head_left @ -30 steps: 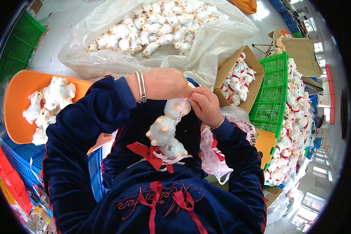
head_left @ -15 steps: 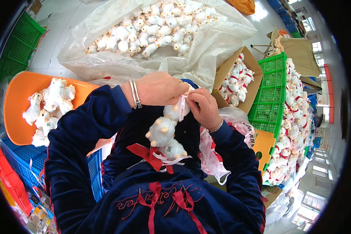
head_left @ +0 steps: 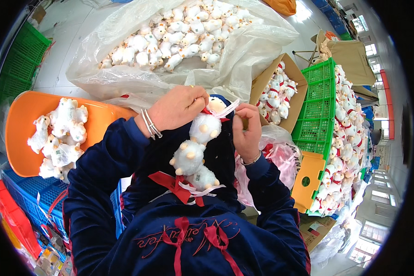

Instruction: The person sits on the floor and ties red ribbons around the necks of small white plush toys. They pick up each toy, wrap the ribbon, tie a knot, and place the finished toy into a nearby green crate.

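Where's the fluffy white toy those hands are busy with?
In the head view, the fluffy white plush toy is near the middle, between the left hand and the right hand, just above two other white plush toys.

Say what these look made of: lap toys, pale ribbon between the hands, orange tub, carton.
Lap toys: plush, likely synthetic; fuzzy, matte pile.
Pale ribbon: probably satin-type fabric; thin, with slight sheen, fibre unclear.
Orange tub: apparently plastic; smooth, evenly coloured, soft gloss.
Carton: cardboard, by its matte brown, flat panels.
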Motion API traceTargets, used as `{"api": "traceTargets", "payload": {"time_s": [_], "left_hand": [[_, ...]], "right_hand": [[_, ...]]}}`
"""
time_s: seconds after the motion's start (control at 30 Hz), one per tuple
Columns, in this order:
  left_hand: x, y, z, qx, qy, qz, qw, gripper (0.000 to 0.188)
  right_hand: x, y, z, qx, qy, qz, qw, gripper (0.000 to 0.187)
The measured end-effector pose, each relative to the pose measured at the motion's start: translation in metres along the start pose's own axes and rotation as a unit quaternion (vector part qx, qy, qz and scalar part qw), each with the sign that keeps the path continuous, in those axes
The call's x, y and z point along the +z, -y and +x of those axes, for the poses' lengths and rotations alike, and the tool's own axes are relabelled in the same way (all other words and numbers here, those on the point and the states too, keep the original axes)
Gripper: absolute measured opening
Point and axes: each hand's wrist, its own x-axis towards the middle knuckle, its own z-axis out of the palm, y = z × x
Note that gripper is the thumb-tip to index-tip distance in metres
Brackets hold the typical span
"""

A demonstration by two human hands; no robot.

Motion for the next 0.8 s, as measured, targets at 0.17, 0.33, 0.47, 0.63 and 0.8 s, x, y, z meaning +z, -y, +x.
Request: {"api": "traceTargets", "payload": {"time_s": [0.17, 0.33, 0.47, 0.63, 0.8], "left_hand": [[0.004, -0.033, -0.004, -0.028, -0.002, 0.001, 1.000, 0.019], [0.027, -0.026, -0.006, 0.022, -0.054, 0.044, 0.997, 0.041], [0.040, -0.026, -0.007, -0.006, -0.104, 0.025, 0.994, 0.038], [0.045, -0.026, -0.004, -0.009, -0.130, 0.010, 0.991, 0.024], [0.035, -0.036, -0.004, -0.060, -0.126, -0.101, 0.985, 0.022]], "right_hand": [[-0.007, 0.013, 0.010, 0.247, 0.060, 0.139, 0.957, 0.041], [-0.007, 0.014, 0.014, 0.287, 0.072, 0.200, 0.934, 0.050], [-0.008, 0.026, 0.015, 0.271, 0.070, 0.172, 0.944, 0.038], [-0.005, 0.037, 0.006, 0.237, 0.065, 0.078, 0.966, 0.012], [-0.003, 0.045, 0.004, 0.134, 0.039, 0.008, 0.990, 0.011]]}}
